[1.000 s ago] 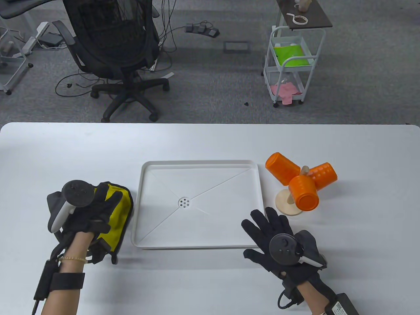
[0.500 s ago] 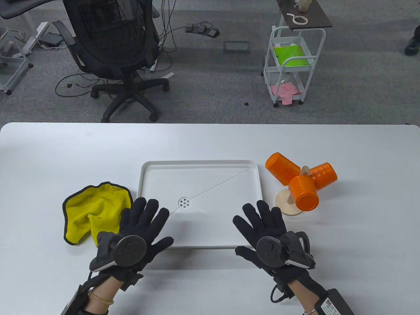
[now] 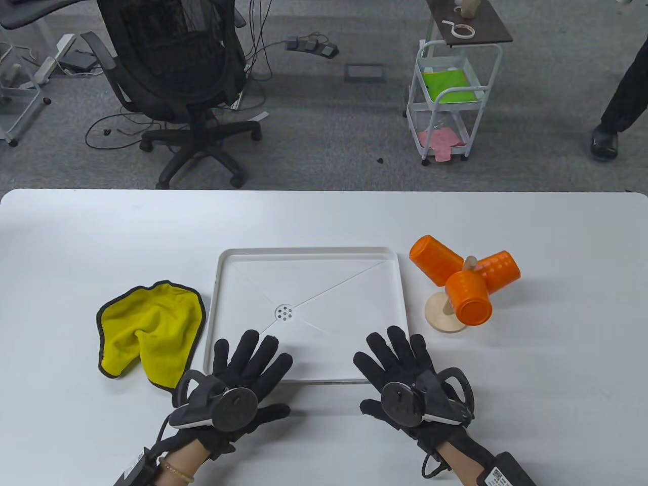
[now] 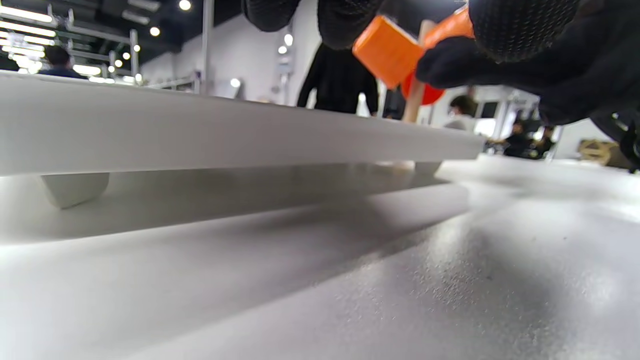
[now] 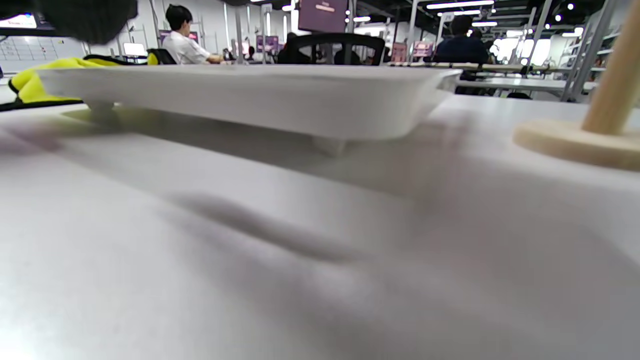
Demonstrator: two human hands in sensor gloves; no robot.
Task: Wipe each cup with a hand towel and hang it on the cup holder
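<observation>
Both our hands flat and spread, holding nothing. Left hand (image 3: 248, 374) is palm-down at the near edge of the white drain tray (image 3: 309, 253), fingers straight and fanned wide, fingertips over the tray's near rim. Right hand (image 3: 405, 377) is the same: fingers splayed, tips at the tray's near right corner, palm over the bench (image 3: 324, 217).

Task items:
- Yellow hand towel (image 3: 152, 329) with dark edging lies crumpled on the bench just left of our left hand, beside the tray's left edge. Neither hand touches it. It also shows in the right wrist view at far left, behind the tray.
- Three orange cups hang on the wooden cup holder (image 3: 445, 314), ahead and to the right of our right hand, just off the tray's right side. One cup (image 3: 435, 259) points back-left, one (image 3: 498, 271) right, one (image 3: 470, 298) toward us with its open mouth facing the camera.
- Holder base and post are apart from the right hand's fingertips.

Left wrist view: tray side and one foot seen low across the bench, orange cups and post beyond our fingers (image 4: 520, 30). Right wrist view: tray underside, holder base and post at right.

Background: an office chair (image 3: 177, 76), a white cart (image 3: 450, 101) and a person's leg (image 3: 622, 96) on the floor beyond the bench.
</observation>
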